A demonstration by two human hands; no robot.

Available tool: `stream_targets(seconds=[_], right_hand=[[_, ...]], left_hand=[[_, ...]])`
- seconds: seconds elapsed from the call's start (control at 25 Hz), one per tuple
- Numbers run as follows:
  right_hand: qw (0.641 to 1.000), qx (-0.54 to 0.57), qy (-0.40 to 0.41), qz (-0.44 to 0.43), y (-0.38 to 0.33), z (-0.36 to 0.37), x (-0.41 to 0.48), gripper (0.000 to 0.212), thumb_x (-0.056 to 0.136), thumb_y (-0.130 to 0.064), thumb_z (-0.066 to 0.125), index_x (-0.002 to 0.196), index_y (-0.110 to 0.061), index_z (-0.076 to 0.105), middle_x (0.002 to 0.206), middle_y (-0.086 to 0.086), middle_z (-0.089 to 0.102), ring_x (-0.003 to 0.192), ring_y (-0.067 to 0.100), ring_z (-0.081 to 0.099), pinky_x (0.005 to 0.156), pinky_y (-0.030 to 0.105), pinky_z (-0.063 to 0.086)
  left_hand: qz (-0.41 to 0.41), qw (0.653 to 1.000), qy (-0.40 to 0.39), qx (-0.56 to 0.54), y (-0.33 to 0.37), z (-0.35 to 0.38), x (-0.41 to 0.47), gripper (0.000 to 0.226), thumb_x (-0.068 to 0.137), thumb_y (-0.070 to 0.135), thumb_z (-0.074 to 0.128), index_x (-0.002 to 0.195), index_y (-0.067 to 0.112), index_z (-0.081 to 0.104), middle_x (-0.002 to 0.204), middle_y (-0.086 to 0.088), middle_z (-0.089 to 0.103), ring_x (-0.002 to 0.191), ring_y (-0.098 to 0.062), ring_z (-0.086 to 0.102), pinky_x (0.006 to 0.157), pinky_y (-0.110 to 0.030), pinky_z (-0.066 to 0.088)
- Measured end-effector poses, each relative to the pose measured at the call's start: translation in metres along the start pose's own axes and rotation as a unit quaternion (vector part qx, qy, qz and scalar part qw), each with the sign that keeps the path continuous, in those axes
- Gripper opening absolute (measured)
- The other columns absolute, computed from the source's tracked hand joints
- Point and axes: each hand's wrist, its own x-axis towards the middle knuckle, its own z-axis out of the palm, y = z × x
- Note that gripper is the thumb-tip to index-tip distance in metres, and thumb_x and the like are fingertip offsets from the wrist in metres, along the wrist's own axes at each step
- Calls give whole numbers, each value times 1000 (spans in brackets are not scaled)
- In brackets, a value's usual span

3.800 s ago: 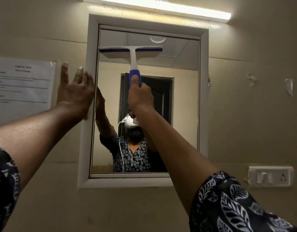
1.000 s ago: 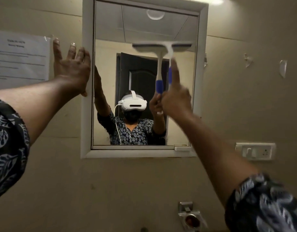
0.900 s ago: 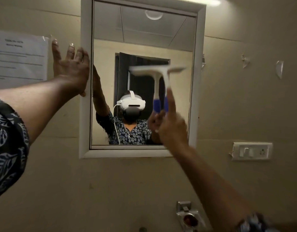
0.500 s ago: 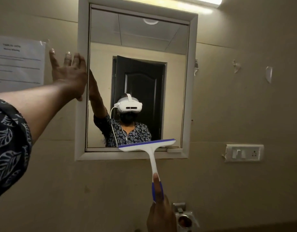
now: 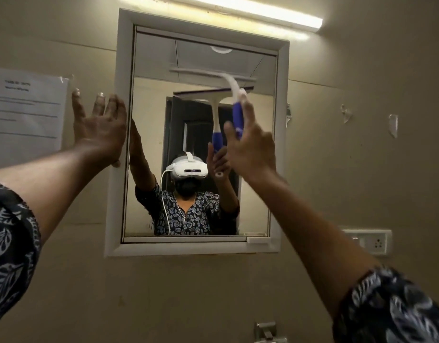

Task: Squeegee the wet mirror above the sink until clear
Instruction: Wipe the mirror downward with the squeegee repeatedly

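Beige wall [image 5: 362,169], squeegee [image 5: 238,115] high at the mirror [image 5: 149,100]

Beige wall carries the white-framed mirror. The right grip [image 5: 250,144] curls round the squeegee's blue handle, its blurred blade before the upper right glass; contact unclear. The left grip [image 5: 99,129], fingers straight and spread, rests on the frame's [image 5: 114,206] left edge.

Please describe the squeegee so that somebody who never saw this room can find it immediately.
Find the white-framed mirror under the tube light. Before its upper right part, the right hand holds the squeegee: a pale crossbar on a curved white neck with a blue grip. The similar one just left of it, with a straight neck, is only its reflection.
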Motion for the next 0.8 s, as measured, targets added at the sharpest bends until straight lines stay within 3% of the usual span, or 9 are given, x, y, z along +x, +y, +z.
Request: stream_targets(seconds=[0.12, 0.32, 0.56, 0.72, 0.8], right_hand=[[999, -28, 30, 13, 7, -2, 42, 52, 100, -33, 36, 147, -22, 17, 63, -15, 40, 48, 1, 45, 38, 6, 31], [997, -11, 69, 16, 17, 7, 63, 48, 99, -29, 38, 144, -20, 25, 87, -7, 49, 52, 0, 42, 46, 8, 30], [996, 30, 79, 14, 13, 13, 84, 44, 98, -23, 40, 141, -21, 31, 88, -9, 50, 53, -3, 44, 37, 2, 32], [996, 26, 83, 12, 11, 11, 100, 42, 97, -23, 41, 139, -22, 33, 99, -4, 58, 53, -3, 42, 41, 3, 29], [997, 15, 77, 15, 11, 10, 101, 42, 97, -24, 40, 139, -23, 32, 93, -7, 53, 53, -3, 42, 41, 3, 28]], left_hand=[[-4, 1000, 0, 11, 0, 1, 2, 134, 60, 46, 83, 151, 5, -7, 160, -12, -2, 148, -31, 0, 113, -60, -2], [-7, 1000, 3, 15, 2, 1, 2, 133, 61, 46, 82, 151, 5, -6, 160, -13, -1, 148, -31, 0, 113, -59, -4], [-7, 1000, -5, 22, 3, -3, -1, 132, 63, 46, 81, 151, 5, -8, 160, -13, -3, 147, -31, -2, 113, -59, -4], [-7, 999, -17, 33, 3, -5, -3, 132, 64, 48, 80, 151, 4, -11, 159, -13, -7, 147, -31, -5, 113, -59, -5], [-4, 999, -18, 30, 2, -6, -4, 132, 65, 47, 80, 151, 5, -11, 160, -12, -7, 147, -31, -5, 113, -59, -4]])
